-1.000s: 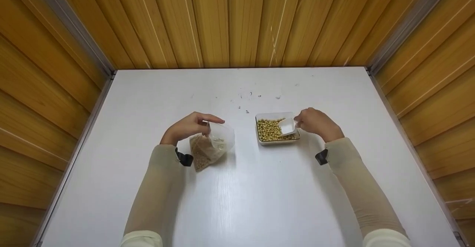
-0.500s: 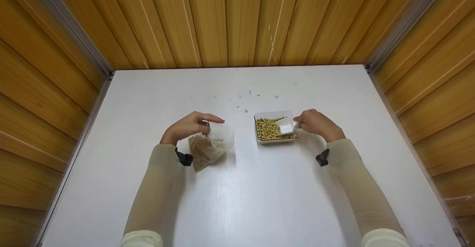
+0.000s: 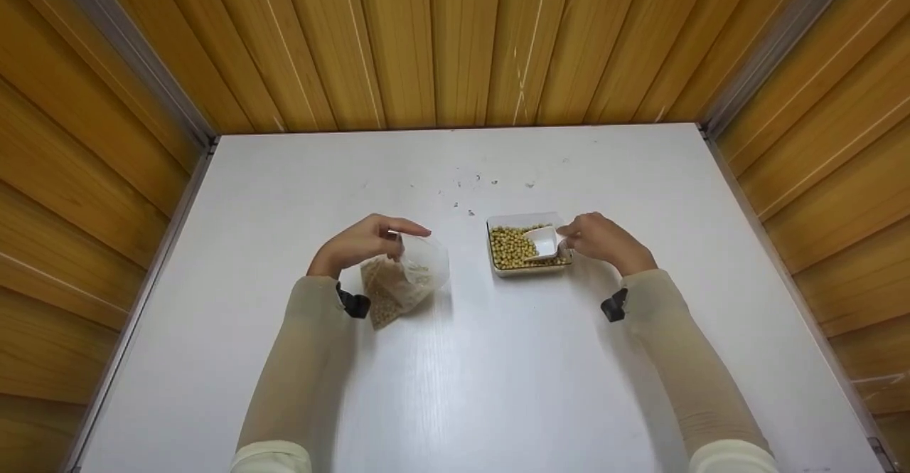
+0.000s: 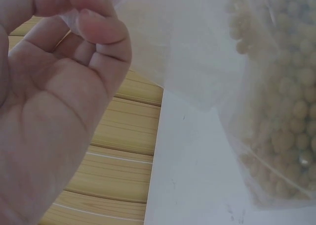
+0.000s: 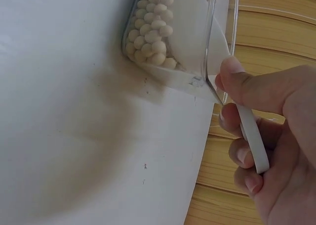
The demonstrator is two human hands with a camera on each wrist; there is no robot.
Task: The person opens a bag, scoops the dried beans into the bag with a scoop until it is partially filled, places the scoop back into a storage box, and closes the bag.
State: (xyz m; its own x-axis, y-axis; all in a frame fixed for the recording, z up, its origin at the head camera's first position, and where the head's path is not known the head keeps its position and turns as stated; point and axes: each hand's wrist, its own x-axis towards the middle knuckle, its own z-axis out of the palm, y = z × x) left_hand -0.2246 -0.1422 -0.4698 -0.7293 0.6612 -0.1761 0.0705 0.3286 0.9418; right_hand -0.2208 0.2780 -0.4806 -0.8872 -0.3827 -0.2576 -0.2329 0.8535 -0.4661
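My left hand (image 3: pixel 359 244) pinches the rim of a clear plastic bag (image 4: pixel 197 62) and holds its mouth spread. Soybeans (image 4: pixel 291 131) lie in the bottom of the bag, which rests on the table. On the right, my right hand (image 3: pixel 604 240) grips a white scoop (image 3: pixel 544 242) by its handle (image 5: pixel 253 141). The scoop's bowl is down inside a clear rectangular container (image 3: pixel 530 272), its front edge against the soybeans (image 3: pixel 510 247) there. In the right wrist view the container's wall partly covers the scoop.
Both the bag and the container stand on a white table (image 3: pixel 455 373). Small dark marks (image 3: pixel 470 213) dot its surface behind them. Wood-patterned panels (image 3: pixel 455 46) enclose the back and both sides.
The right hand has shifted slightly left, and the scoop has moved with it farther into the soybeans. My left hand and the bag stay where they were.
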